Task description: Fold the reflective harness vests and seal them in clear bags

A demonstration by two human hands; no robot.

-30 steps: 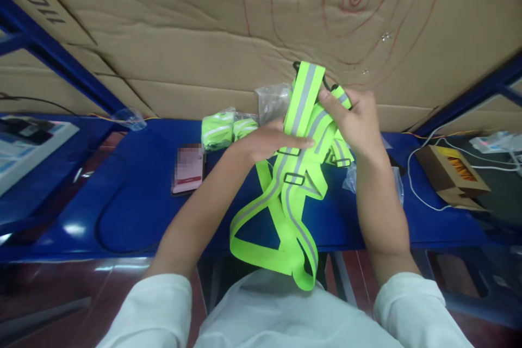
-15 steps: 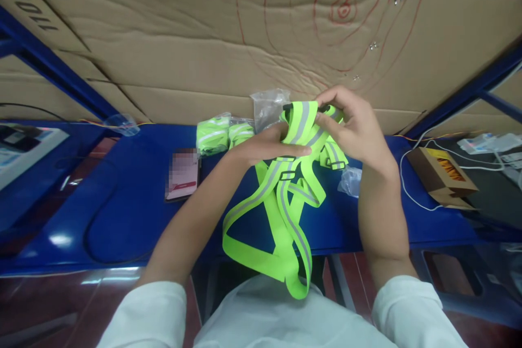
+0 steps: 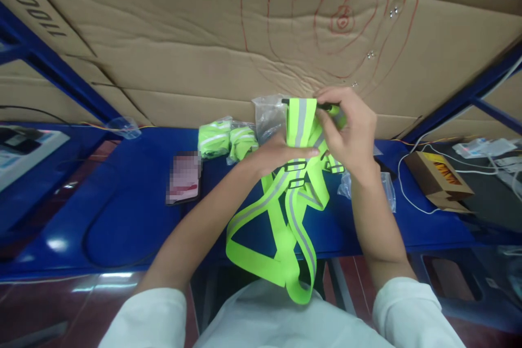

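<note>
A neon-yellow reflective harness [image 3: 300,125] with grey stripes hangs between my hands above the blue table. My left hand [image 3: 281,151] is wrapped round its gathered straps, the thumb lying across the front. At the upper right, my right hand [image 3: 351,128] pinches the harness near a black bar or buckle. Below my left thumb, two black slider buckles [image 3: 296,175] show on the straps. Loose loops dangle down to my lap. The fingers of my left hand are mostly hidden behind the webbing.
Bagged neon bundles [image 3: 215,138] and a clear plastic bag [image 3: 269,114] lie at the back of the blue table [image 3: 122,190]. A phone [image 3: 184,178] rests left of my arm. To the right stand a small cardboard box [image 3: 438,179] and white cables. A cardboard panel [image 3: 183,27] rises behind.
The upper strap now hangs straighter and flatter. The slider buckles have shifted slightly right and down. Both hands keep their hold on the harness, and the view has tilted a little.
</note>
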